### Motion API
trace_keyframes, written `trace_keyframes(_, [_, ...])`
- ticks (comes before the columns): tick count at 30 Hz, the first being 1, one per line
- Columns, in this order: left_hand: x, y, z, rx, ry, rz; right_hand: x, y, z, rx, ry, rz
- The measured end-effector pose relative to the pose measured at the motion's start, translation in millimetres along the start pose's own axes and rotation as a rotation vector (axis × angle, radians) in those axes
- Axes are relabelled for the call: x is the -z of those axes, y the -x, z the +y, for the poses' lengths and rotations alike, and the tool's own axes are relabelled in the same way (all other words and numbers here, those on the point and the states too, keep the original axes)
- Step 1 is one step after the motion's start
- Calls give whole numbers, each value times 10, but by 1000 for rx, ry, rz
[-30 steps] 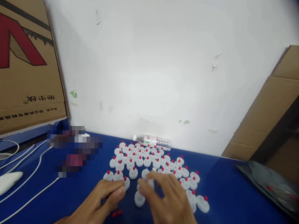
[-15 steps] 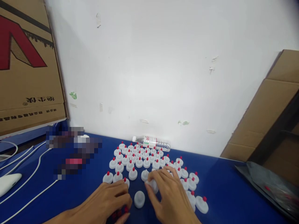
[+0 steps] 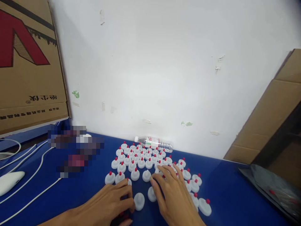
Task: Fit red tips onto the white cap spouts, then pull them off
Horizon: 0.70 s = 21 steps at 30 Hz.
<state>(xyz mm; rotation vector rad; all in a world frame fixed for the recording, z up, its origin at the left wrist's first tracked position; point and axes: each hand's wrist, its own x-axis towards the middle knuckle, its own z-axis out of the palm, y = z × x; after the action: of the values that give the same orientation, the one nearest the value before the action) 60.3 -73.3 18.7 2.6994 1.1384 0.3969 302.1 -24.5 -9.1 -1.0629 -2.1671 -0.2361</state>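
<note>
Several small white round pieces with a nozzle on top, most with red tips, stand on the blue table [image 3: 225, 188]. Curled above a few dark red caps [image 3: 121, 214], my left hand [image 3: 115, 201] has thumb and index finger apart; the caps are partly hidden by it. An uncapped white piece [image 3: 139, 201] sits just right of those fingers. My right hand [image 3: 172, 194] reaches over the group with fingers spread and nothing visibly gripped. Beside its thumb stands a white piece [image 3: 152, 194], partly covered. Another uncapped one [image 3: 146, 176] is just beyond.
A clear plastic bottle [image 3: 154, 143] lies against the white wall behind the group. White cables [image 3: 39, 163] and a white device [image 3: 10, 182] are on the left. Cardboard boxes [image 3: 33, 81] stand at both sides, with a grey plastic bag [image 3: 270, 185] at right.
My right hand has let go of a white piece, which now stands upright on the table, and its fingers have spread. My left hand has shifted slightly right.
</note>
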Motion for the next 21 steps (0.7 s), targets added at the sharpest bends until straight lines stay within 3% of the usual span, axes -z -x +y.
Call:
trace_keyframes(13, [-8, 25, -11, -48, -20, 241, -7, -5, 20, 37, 92, -55])
trace_keyframes(21, [36, 73, -18, -96, -59, 318, 50, -33, 26, 15, 97, -64])
